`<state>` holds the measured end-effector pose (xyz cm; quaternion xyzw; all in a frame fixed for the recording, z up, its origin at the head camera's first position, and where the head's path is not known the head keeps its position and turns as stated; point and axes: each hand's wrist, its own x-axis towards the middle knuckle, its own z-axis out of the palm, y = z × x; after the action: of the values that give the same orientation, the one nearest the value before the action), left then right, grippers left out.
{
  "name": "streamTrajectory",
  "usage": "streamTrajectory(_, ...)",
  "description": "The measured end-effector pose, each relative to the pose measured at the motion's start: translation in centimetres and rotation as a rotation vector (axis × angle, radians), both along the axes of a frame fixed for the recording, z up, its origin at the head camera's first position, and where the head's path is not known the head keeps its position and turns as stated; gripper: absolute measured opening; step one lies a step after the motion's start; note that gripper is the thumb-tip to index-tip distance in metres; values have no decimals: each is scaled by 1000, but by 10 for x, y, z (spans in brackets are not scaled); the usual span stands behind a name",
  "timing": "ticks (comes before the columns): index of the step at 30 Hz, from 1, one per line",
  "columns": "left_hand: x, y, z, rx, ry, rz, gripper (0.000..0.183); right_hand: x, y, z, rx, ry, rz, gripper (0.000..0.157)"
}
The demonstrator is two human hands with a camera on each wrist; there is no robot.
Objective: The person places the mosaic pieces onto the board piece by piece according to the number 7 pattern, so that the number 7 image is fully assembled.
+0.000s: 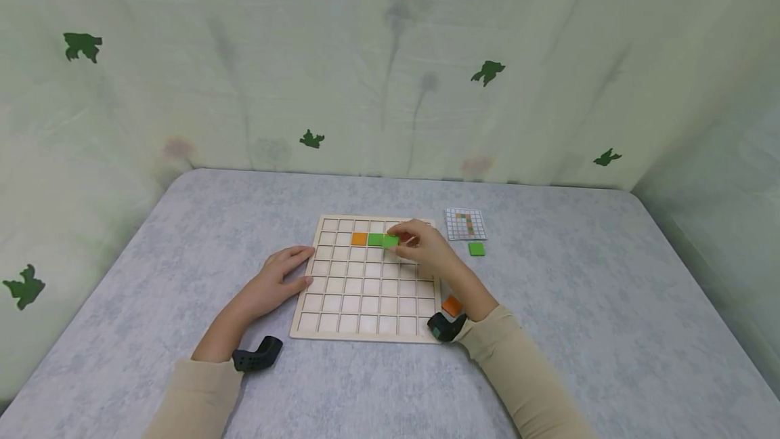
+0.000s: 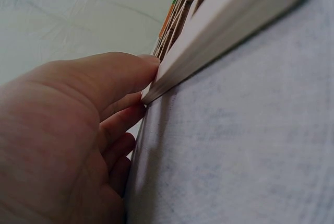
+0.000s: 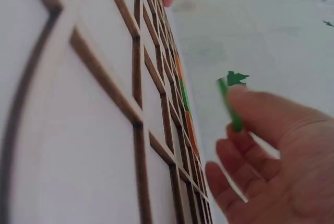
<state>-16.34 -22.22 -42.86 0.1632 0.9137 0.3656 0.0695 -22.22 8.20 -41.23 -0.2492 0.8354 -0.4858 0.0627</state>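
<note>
A square wooden grid board (image 1: 350, 286) lies on the table. In its upper rows sit an orange tile (image 1: 359, 239) and a green tile (image 1: 375, 240); the right wrist view shows a second orange tile (image 3: 192, 132) beyond the green one. My right hand (image 1: 428, 247) pinches another green tile (image 3: 229, 106) between thumb and fingertips, held off the board's surface. From the head view, this tile overlaps the upper row beside the seated green one. My left hand (image 1: 274, 283) rests at the board's left edge, thumb (image 2: 130, 70) and fingertips against the rim, fingers loosely extended.
Right of the board lies a small printed card (image 1: 466, 224) with a coloured grid pattern. Just below it is a loose green square (image 1: 477, 249). Near my right wrist, an orange square (image 1: 451, 305) lies by the board's edge. A pale curtain (image 1: 365, 87) hangs behind the table.
</note>
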Motion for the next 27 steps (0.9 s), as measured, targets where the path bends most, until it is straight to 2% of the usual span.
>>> streamTrajectory(4,0,-1,-1,1,-1,1,58,1,0,-8,101,-6,-2,26)
streamTrajectory(7,0,-1,-1,5,-6,3,58,2,0,-12,148,21,24,21)
streamTrajectory(13,0,-1,-1,13,-8,2,58,3,-2,-11,171,9,28,24)
streamTrajectory(20,0,0,-1,17,-5,-3,58,3,3,-3,126,-47,5,36)
streamTrajectory(27,0,0,0,2,-10,5,58,10,30,19,72,56,23,39)
